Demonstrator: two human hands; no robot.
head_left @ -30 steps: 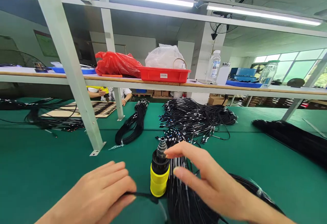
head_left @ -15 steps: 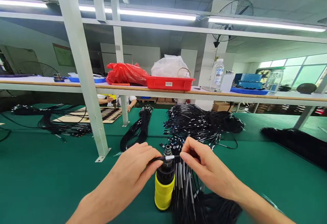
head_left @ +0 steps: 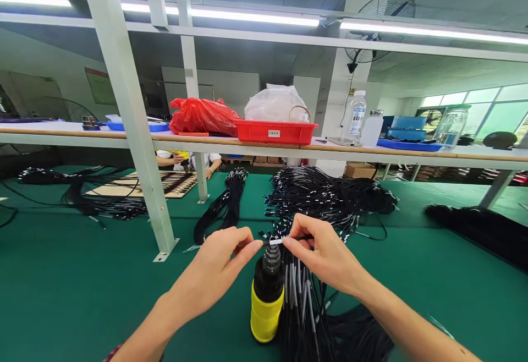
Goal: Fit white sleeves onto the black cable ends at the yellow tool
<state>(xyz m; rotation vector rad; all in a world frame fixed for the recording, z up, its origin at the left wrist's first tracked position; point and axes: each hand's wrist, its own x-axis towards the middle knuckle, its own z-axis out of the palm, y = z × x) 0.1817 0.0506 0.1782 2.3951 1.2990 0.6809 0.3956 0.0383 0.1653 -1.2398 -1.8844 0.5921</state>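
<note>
A thin black cable with a white sleeve (head_left: 275,241) is stretched level between my two hands. My left hand (head_left: 225,254) pinches its left end between thumb and forefinger. On the other side, my right hand (head_left: 319,249) pinches it close to the white sleeve. Right below the sleeve is the metal nozzle (head_left: 271,260) of an upright hot-air tool with a yellow body (head_left: 267,312). Whether the cable touches the nozzle I cannot tell. Beside the tool lies a bundle of black cables with grey sections (head_left: 300,290).
Large black cable piles (head_left: 325,191) lie behind my hands, with a looped bundle (head_left: 225,205) to the left and another dark bundle (head_left: 474,232) at far right. A white post (head_left: 154,208) stands on the green bench. Across it, a co-worker's hand (head_left: 209,173) shows beneath the shelf (head_left: 346,155).
Both hands have risen slightly with the cable, which now sits higher at the nozzle's top. My right hand has shifted left, its fingertips now at the white sleeve.
</note>
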